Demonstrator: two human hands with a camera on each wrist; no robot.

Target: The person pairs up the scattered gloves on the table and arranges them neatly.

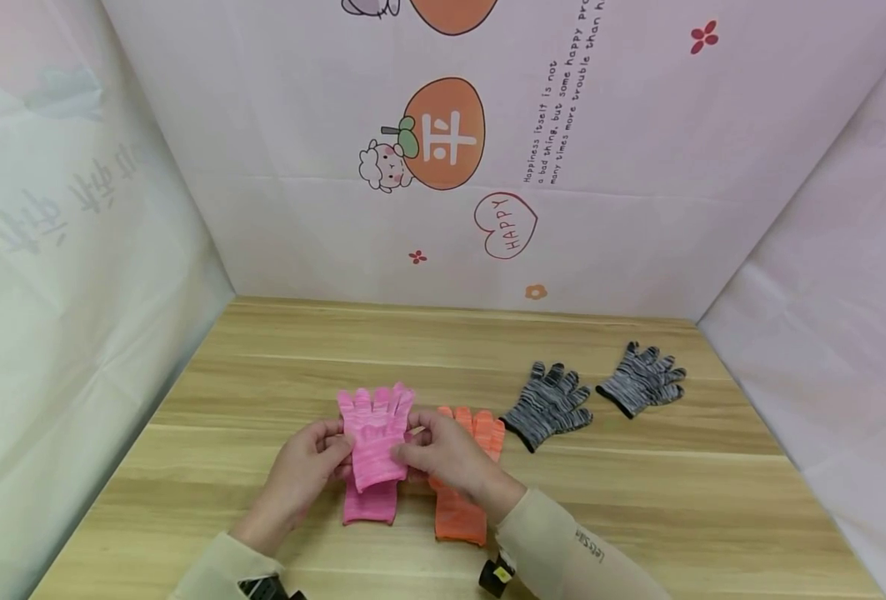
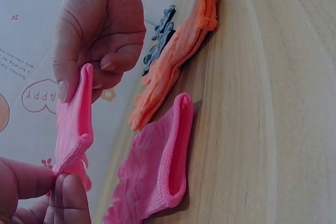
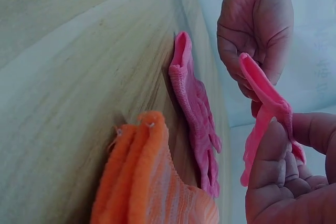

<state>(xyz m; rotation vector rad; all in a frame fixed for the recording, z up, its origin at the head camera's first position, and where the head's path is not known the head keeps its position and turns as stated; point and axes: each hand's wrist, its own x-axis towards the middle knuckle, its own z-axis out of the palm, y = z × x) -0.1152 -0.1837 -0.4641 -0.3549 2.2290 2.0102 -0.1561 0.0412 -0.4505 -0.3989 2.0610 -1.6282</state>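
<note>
Both hands hold up a pink knit glove, its fingers pointing away from the person. My left hand pinches one side of the cuff, and my right hand pinches the other side between thumb and fingers. In the left wrist view the cuff opening shows as a narrow slot. Beneath the raised glove, a second pink glove lies on the table, partly covered in the head view. Orange gloves, stacked with cuffs together, lie under my right hand and wrist.
Two grey-and-black striped gloves, one nearer and one farther, lie spread at the right back of the wooden table. A printed white cloth rises behind the table, with white sheets on both sides.
</note>
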